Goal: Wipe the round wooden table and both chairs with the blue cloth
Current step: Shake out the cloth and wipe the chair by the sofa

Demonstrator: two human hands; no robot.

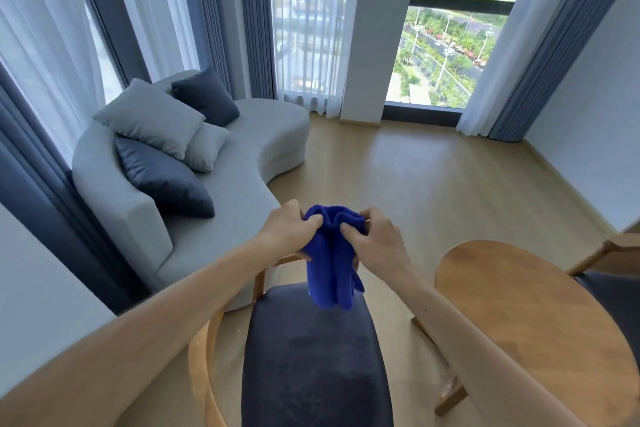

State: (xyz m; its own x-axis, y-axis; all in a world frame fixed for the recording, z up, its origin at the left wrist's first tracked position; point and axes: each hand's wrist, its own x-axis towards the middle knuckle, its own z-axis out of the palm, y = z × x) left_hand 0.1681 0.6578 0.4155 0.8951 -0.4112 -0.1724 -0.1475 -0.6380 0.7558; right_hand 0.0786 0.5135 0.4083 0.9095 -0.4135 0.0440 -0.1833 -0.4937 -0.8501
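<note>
Cloth (330,260) bunched, long axis vertical, tail downward

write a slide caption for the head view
Both hands, left hand and right hand, bunch the blue cloth above a dark-cushioned chair.

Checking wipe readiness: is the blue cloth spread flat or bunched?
Bunched. The blue cloth hangs gathered in folds, pinched at its top by the left hand and right hand, above the chair seat.
</note>
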